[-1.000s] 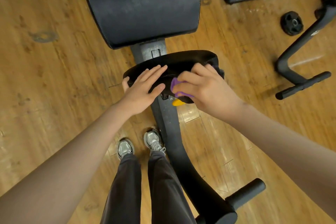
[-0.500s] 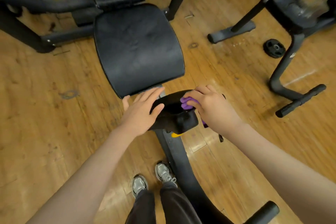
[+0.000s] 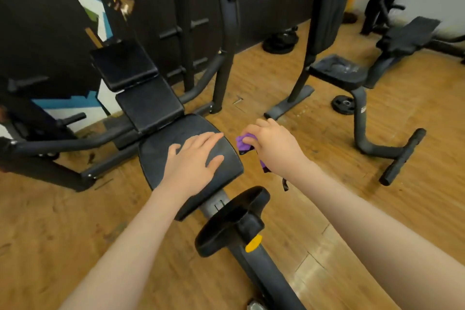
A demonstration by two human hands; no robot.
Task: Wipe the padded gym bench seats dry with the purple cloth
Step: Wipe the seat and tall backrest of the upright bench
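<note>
Both hands had shifted far to the large seat pad (image 3: pixel 161 156): left hand (image 3: pixel 192 160) lay flat on it; right hand (image 3: pixel 273 146) clutched the soft, light purple cloth (image 3: pixel 242 143) just beside its right edge.

Bare forearms, no sleeves, grey shoe (image 3: pixel 254 306) tip

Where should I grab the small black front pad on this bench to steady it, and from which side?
Judging by its shape, take the small front pad by its rounded outer rim, coming from above on its left side. It sits tilted on the post, its broad face turned up and left, so the rim there is exposed. The left hand lies flat on the seat pad nearby; the right hand holds the purple cloth.
</note>
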